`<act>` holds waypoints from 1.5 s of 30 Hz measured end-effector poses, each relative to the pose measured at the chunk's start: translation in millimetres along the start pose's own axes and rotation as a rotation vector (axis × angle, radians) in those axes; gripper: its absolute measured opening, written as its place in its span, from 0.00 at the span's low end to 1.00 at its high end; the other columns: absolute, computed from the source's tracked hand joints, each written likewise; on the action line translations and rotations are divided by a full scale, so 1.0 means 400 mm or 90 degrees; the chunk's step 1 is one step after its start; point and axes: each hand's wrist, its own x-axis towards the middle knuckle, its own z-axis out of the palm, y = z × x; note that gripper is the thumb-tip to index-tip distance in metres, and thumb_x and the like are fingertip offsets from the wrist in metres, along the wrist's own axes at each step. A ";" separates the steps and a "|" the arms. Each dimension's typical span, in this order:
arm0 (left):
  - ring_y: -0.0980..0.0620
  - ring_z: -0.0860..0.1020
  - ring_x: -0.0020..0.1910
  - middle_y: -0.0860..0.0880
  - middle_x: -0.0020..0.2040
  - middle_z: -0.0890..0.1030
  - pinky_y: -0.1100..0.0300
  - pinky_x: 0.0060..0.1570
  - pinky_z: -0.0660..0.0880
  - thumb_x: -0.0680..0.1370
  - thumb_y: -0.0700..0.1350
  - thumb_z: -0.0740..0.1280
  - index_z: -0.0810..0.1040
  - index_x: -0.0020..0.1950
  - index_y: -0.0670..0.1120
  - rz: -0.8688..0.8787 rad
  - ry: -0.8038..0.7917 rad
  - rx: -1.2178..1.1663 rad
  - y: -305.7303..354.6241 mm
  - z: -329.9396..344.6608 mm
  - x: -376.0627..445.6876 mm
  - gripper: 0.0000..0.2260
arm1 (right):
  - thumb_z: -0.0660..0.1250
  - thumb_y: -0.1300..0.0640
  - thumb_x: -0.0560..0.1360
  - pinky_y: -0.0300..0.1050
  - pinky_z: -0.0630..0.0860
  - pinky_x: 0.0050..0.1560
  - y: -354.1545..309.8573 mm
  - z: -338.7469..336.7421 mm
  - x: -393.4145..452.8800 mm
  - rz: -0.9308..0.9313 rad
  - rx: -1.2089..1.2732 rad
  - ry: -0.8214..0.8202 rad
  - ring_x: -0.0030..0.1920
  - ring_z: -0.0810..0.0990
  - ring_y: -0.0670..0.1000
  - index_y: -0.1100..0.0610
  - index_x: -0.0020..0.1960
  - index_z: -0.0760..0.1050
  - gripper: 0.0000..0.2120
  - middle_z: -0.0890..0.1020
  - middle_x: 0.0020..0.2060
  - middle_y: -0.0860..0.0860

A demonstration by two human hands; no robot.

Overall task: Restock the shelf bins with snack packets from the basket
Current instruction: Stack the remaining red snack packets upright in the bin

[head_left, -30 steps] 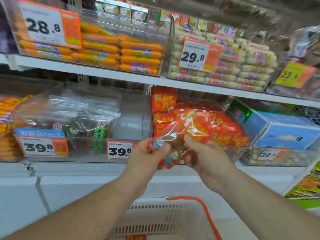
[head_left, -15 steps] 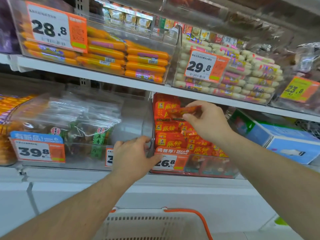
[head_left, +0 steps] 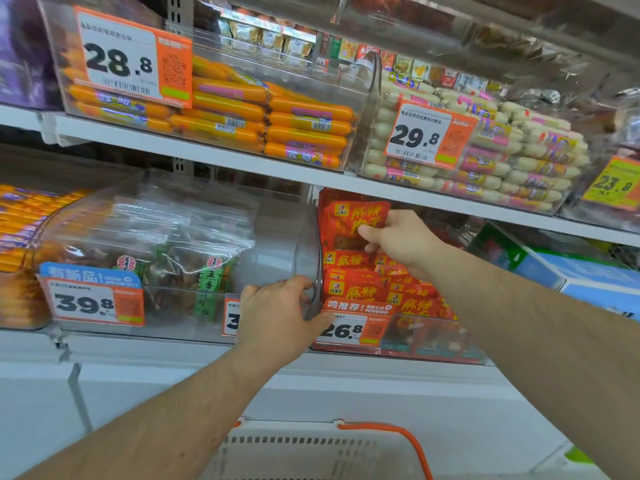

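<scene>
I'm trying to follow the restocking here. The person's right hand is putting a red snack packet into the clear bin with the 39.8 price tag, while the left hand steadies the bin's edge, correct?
Not quite. The head view shows the right hand holding the red snack packet over the clear plastic bin of red packets tagged 26.8, not 39.8. The left hand does grip the bin's edge.

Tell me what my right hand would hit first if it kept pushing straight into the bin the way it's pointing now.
Likely the upright red packets at the back of the bin, just past the red packet your right hand pinches; depth is hard to judge.
</scene>
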 end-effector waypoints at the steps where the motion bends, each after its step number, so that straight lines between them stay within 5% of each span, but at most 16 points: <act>1: 0.59 0.78 0.56 0.59 0.55 0.81 0.57 0.51 0.59 0.71 0.69 0.66 0.74 0.64 0.57 0.001 0.005 -0.003 0.000 0.001 0.000 0.27 | 0.67 0.54 0.79 0.51 0.76 0.49 0.004 0.005 0.004 0.015 0.010 -0.007 0.47 0.80 0.52 0.53 0.51 0.78 0.04 0.83 0.44 0.52; 9: 0.58 0.77 0.56 0.59 0.56 0.81 0.59 0.49 0.56 0.71 0.69 0.67 0.73 0.65 0.57 0.011 0.029 -0.008 0.002 0.006 -0.003 0.27 | 0.68 0.51 0.78 0.57 0.77 0.61 0.008 0.031 0.015 0.058 -0.032 -0.046 0.53 0.82 0.54 0.53 0.60 0.78 0.12 0.83 0.52 0.50; 27: 0.56 0.77 0.56 0.56 0.57 0.79 0.58 0.51 0.57 0.71 0.66 0.70 0.74 0.65 0.53 0.019 0.006 -0.036 0.003 -0.018 -0.010 0.28 | 0.71 0.50 0.76 0.53 0.78 0.58 0.034 0.045 0.018 0.112 -0.058 0.024 0.54 0.80 0.55 0.58 0.62 0.75 0.18 0.81 0.51 0.51; 30: 0.49 0.78 0.48 0.49 0.50 0.78 0.55 0.51 0.61 0.70 0.54 0.73 0.80 0.55 0.47 0.235 0.204 0.012 -0.020 -0.022 -0.023 0.17 | 0.71 0.52 0.74 0.42 0.74 0.55 0.061 0.048 -0.024 -0.002 -0.177 0.224 0.55 0.79 0.54 0.57 0.59 0.78 0.16 0.81 0.53 0.52; 32: 0.47 0.77 0.44 0.48 0.46 0.79 0.54 0.48 0.65 0.70 0.49 0.68 0.81 0.50 0.45 0.388 0.232 0.025 -0.032 -0.029 -0.043 0.12 | 0.68 0.56 0.73 0.39 0.68 0.50 0.074 0.071 -0.083 -0.179 -0.199 0.342 0.51 0.78 0.54 0.57 0.52 0.79 0.09 0.79 0.47 0.52; 35: 0.46 0.79 0.41 0.49 0.42 0.80 0.57 0.42 0.72 0.72 0.50 0.63 0.80 0.50 0.45 0.424 0.042 0.000 -0.078 -0.024 -0.102 0.13 | 0.66 0.63 0.69 0.45 0.71 0.48 0.105 0.154 -0.191 -0.427 -0.149 0.365 0.44 0.77 0.56 0.61 0.46 0.78 0.07 0.78 0.42 0.56; 38: 0.48 0.79 0.48 0.51 0.50 0.81 0.56 0.49 0.74 0.76 0.51 0.63 0.78 0.59 0.48 0.322 -0.288 0.089 -0.140 0.002 -0.179 0.14 | 0.65 0.66 0.68 0.42 0.70 0.44 0.175 0.299 -0.294 -0.470 -0.074 0.265 0.42 0.74 0.52 0.63 0.44 0.77 0.05 0.76 0.39 0.54; 42: 0.48 0.76 0.58 0.51 0.62 0.77 0.54 0.55 0.72 0.79 0.51 0.62 0.73 0.67 0.52 0.222 -0.568 0.244 -0.207 0.030 -0.249 0.16 | 0.65 0.64 0.71 0.43 0.72 0.45 0.319 0.502 -0.370 -0.189 -0.061 0.009 0.41 0.73 0.48 0.60 0.43 0.79 0.05 0.78 0.41 0.51; 45: 0.46 0.78 0.54 0.49 0.58 0.79 0.52 0.49 0.76 0.78 0.50 0.62 0.75 0.63 0.53 0.244 -0.663 0.322 -0.255 0.055 -0.301 0.14 | 0.64 0.61 0.74 0.49 0.76 0.44 0.426 0.636 -0.429 0.049 -0.096 -0.225 0.41 0.78 0.51 0.52 0.40 0.79 0.08 0.82 0.40 0.51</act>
